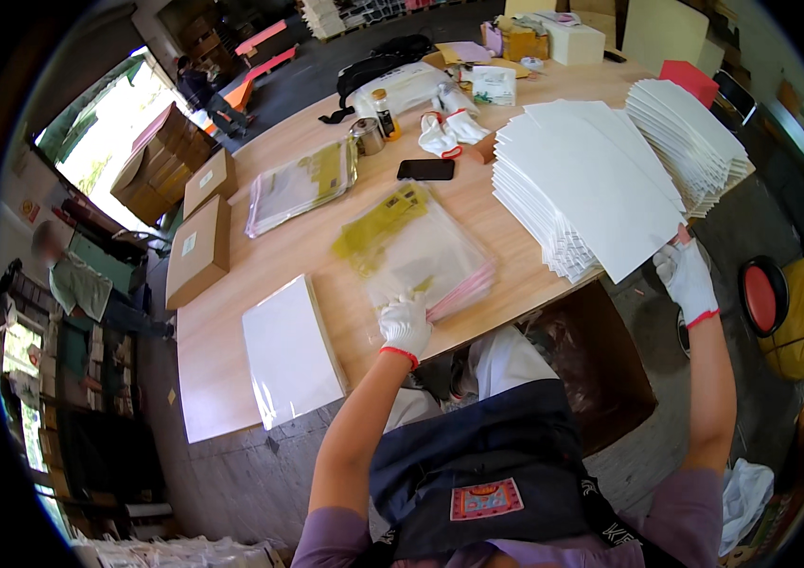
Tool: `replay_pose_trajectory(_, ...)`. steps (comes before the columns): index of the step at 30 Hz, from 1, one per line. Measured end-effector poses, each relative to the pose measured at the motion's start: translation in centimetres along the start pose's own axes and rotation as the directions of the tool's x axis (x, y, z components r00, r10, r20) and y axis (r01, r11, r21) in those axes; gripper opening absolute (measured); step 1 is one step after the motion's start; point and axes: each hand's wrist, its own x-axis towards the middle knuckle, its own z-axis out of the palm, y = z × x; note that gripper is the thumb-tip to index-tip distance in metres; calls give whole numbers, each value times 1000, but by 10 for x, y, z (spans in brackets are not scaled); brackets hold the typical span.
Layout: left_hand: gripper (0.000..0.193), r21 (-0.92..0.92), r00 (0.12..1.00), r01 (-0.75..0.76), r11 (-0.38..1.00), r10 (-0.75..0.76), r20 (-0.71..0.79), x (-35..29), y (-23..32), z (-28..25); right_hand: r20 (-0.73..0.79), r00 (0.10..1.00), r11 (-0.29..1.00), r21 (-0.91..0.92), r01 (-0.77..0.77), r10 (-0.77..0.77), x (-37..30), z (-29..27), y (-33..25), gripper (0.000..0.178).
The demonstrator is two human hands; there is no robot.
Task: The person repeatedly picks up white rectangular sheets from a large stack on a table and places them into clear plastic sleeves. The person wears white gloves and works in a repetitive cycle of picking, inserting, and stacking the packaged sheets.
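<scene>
My left hand (406, 324), in a white glove with a red cuff, is closed at the near edge of a stack of clear plastic bags (459, 251) with yellow-green print. Its fingers seem to pinch the top bag's edge. To the right, my gloved right hand (686, 275) grips the near right edge of the top white sheet (600, 180), which lies askew on a fanned stack. Left of my left hand, a white stack in clear wrapping (290, 350) lies near the table's front edge.
The wooden table (222, 350) also holds another bag stack (302, 187), a black phone (426, 169), a bottle (385, 114), loose gloves (449, 133), cartons (198, 251) and a second white stack (686, 142). An open cardboard box (624, 379) stands below the front edge. Two people are at the left.
</scene>
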Motion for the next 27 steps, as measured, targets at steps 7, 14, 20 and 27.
replay_pose_trajectory(7, 26, -93, 998, -24, 995, 18, -59, 15, -29, 21, 71, 957, 934, -210, 289, -280, -1, 15, 10, 13)
replay_pose_trajectory(14, 17, -342, 995, 14, 940, -47, -91, 15, -40, 20, 243, 969, 968, -250, 15, 48, -56, 7, 108, 46)
replay_pose_trajectory(20, 21, -351, 962, -94, 932, -5, -272, 5, -50, 43, 295, 915, 961, -63, -271, 277, -39, 5, 182, 47)
replay_pose_trajectory(27, 26, -465, 974, -118, 878, 10, -227, 4, -54, 15, 272, 941, 979, -21, -202, 200, -13, -28, 208, 45)
